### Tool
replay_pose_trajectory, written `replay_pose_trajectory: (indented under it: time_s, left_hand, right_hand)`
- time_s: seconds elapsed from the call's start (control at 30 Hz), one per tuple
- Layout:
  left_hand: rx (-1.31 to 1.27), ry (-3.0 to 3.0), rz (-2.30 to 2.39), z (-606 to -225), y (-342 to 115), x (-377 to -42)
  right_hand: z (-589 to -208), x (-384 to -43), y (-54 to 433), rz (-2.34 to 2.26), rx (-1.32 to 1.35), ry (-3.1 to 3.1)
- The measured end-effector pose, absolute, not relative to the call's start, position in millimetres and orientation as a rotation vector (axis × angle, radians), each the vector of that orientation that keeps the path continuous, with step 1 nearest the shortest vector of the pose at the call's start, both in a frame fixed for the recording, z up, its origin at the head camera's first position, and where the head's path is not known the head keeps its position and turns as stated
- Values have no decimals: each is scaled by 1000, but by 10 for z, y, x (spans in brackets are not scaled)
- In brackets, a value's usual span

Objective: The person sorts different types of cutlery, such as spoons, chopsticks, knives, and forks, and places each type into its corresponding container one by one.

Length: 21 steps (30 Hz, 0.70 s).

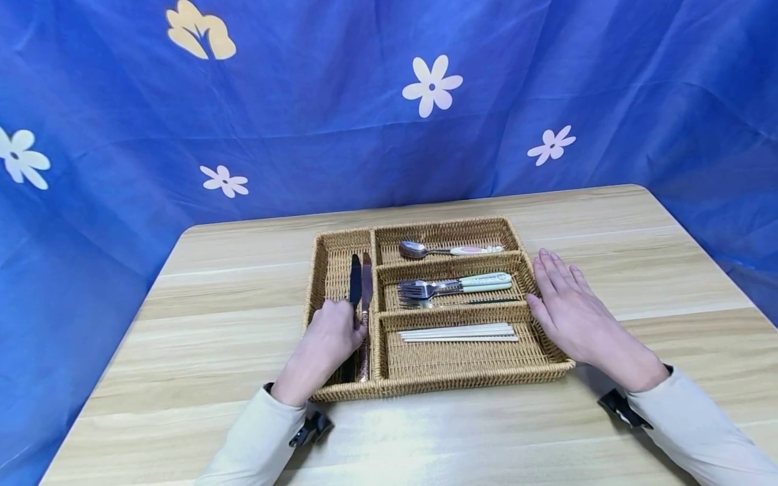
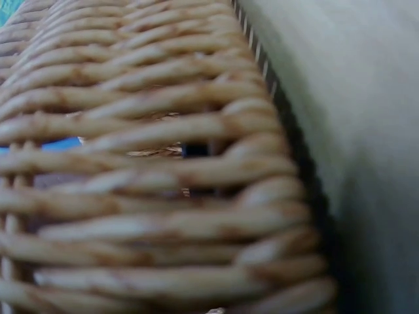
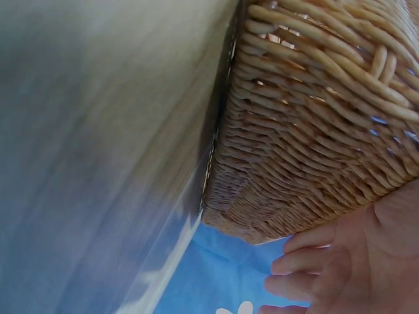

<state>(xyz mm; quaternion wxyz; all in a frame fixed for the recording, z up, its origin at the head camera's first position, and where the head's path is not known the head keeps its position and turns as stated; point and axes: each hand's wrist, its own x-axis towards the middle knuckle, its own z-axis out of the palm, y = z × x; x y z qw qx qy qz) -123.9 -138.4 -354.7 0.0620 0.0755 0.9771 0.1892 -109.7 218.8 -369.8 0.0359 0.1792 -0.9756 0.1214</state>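
Observation:
A wicker cutlery tray (image 1: 474, 386) with several compartments stands on the table. My left hand (image 1: 331, 334) reaches into its long left compartment and holds a black table knife (image 1: 355, 277), fingers curled over its middle. Right beside that knife lies another knife (image 1: 367, 280) with a patterned handle, close to my thumb. My right hand (image 1: 571, 310) rests with straight fingers against the tray's right side, its fingertips at the rim. In the right wrist view the fingers (image 3: 304, 261) extend along the woven outer wall (image 3: 281, 157). The left wrist view shows only close wicker (image 2: 150, 163), hiding the left hand.
Spoons (image 1: 413, 250) lie in the tray's back compartment. Forks (image 1: 425, 289) with pale green handles fill the middle one, and white chopsticks (image 1: 458, 333) the front one. The wooden table (image 1: 182, 337) meets a blue flowered cloth (image 1: 340, 135) behind.

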Motion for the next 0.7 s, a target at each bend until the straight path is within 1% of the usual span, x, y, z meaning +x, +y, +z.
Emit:
replay_pose_trajectory:
  time_s: [0.7]
  left_hand:
    - [262, 2996, 551, -3570, -1379, -1252]
  right_hand:
    - [-3697, -1082, 2195, 375, 540, -2998]
